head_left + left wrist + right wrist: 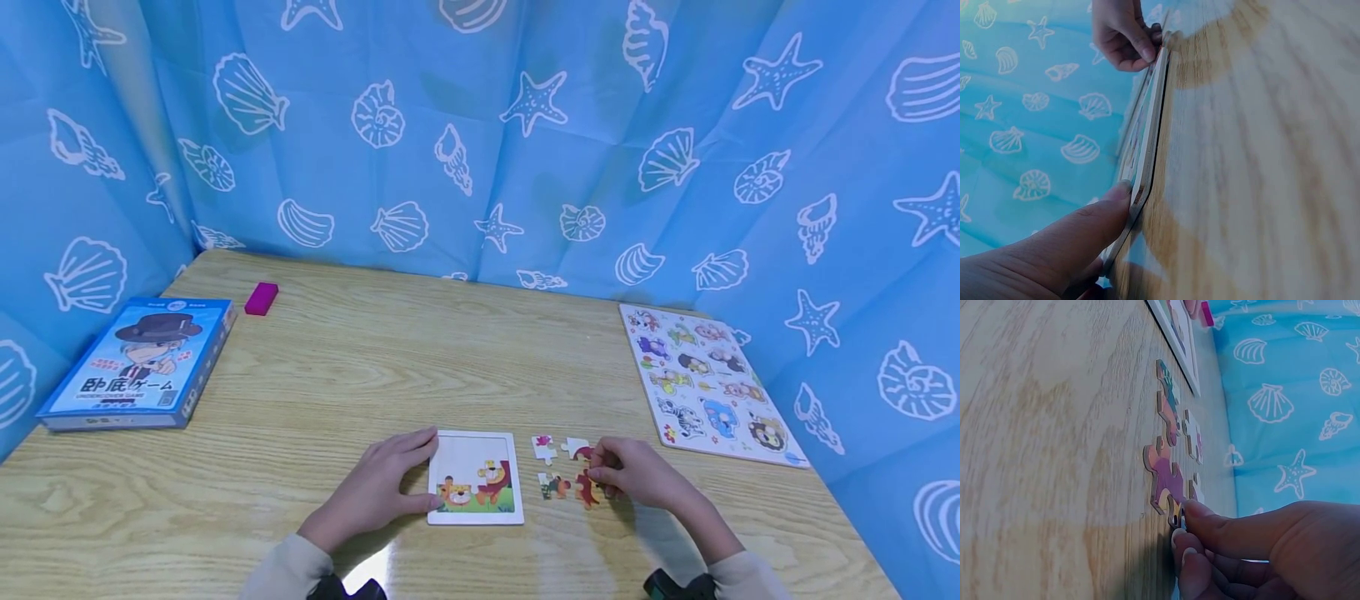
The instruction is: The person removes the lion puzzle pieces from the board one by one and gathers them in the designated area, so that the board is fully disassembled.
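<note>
A small white-framed puzzle board (476,434) lies flat, with joined animal pieces (472,492) filling its lower part. My left hand (386,479) holds the board's left side, thumb on the edge and fingers near the upper corner. Right of the board lie several loose jigsaw pieces: a white one with a pink shape (543,448), a green-and-orange one (553,486), a white-and-red one (576,447) and a reddish-brown one (586,490). My right hand (637,473) pinches a jigsaw piece (1175,514) beside the reddish-brown one; the fingers hide most of it.
A larger animal puzzle board (705,383) lies at the right of the wooden table (450,358). At the left are a blue game box (142,367) and a small magenta block (262,298). A blue shell-patterned curtain (465,108) encloses the back and sides.
</note>
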`<move>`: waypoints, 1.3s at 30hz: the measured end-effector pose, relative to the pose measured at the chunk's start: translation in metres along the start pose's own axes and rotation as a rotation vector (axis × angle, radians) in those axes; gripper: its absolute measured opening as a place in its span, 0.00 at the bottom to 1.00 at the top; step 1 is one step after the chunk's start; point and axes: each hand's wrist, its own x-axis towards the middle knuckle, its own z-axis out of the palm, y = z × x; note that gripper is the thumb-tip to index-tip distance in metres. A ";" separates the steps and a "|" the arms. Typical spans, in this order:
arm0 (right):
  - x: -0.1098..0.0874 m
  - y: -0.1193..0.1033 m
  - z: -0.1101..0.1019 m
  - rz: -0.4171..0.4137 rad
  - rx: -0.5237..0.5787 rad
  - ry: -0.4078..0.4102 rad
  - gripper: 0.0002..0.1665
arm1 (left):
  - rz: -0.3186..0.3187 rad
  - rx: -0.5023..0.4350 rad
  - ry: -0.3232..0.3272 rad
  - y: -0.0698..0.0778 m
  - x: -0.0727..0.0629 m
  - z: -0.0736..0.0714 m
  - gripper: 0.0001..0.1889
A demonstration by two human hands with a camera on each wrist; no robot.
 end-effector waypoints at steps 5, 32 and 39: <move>0.001 0.001 0.000 -0.001 -0.009 0.001 0.07 | -0.009 0.000 -0.002 0.001 0.000 0.000 0.38; 0.016 -0.020 -0.004 -0.088 -0.082 0.062 0.06 | 0.001 0.005 0.004 -0.002 0.000 0.000 0.38; 0.036 -0.037 0.008 -0.205 -0.074 0.002 0.05 | 0.008 -0.027 0.001 -0.002 0.000 0.001 0.38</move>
